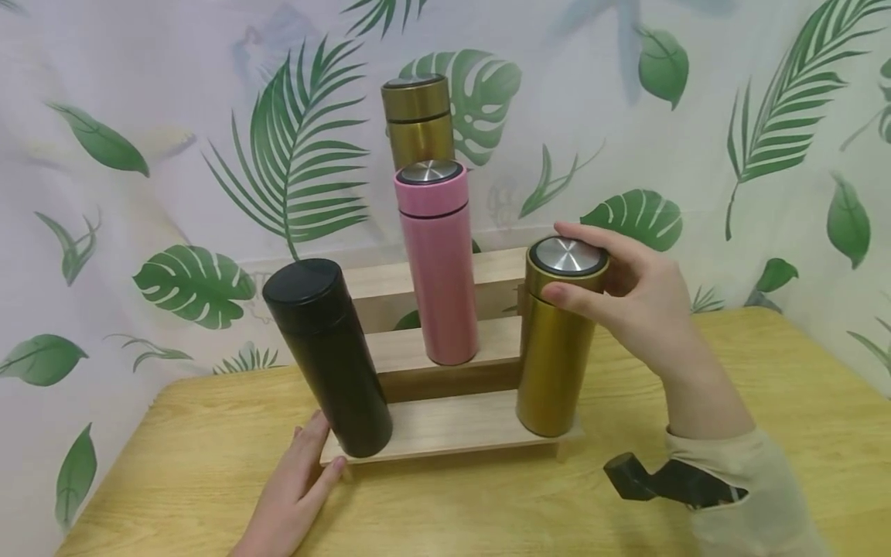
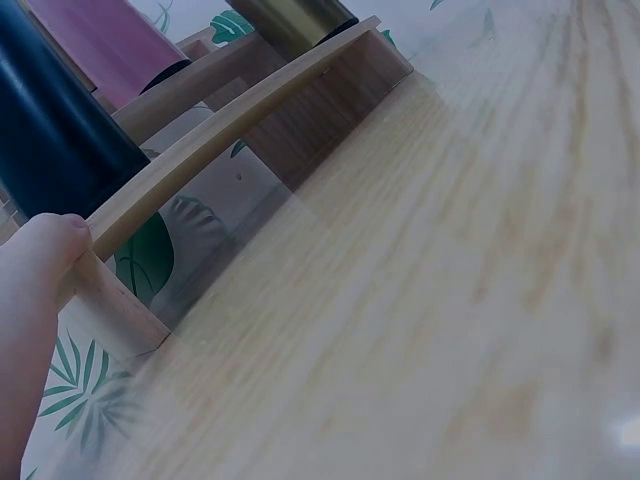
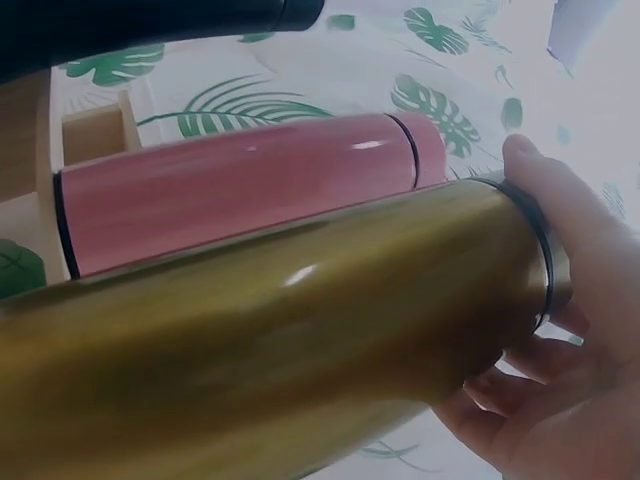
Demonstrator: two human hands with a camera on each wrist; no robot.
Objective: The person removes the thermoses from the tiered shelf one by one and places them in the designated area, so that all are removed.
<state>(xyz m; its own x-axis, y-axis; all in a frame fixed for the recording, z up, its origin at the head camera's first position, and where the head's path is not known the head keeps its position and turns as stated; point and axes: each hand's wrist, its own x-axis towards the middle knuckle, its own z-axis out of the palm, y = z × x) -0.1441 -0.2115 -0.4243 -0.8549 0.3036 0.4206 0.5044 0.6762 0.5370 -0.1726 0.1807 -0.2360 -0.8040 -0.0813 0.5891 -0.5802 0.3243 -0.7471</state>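
A gold thermos flask (image 1: 557, 363) stands on the right end of the lowest step of a wooden tiered rack (image 1: 459, 422). My right hand (image 1: 640, 302) holds it round its lid, thumb in front and fingers behind. At the rack's lower left corner, my left hand (image 1: 295, 480) grips the end of the bottom step, its thumb at the front edge. Close above that hand rises a black thermos flask (image 1: 334, 363). One step up, in the middle, is a pink thermos flask (image 1: 442, 286). Behind it shows the top of another gold flask (image 1: 419, 128).
The rack stands on a wood-grain table (image 1: 487, 510). Behind it hangs a white cloth (image 1: 529, 100) printed with green leaves. A black strap device (image 1: 682, 480) is worn on the right wrist.
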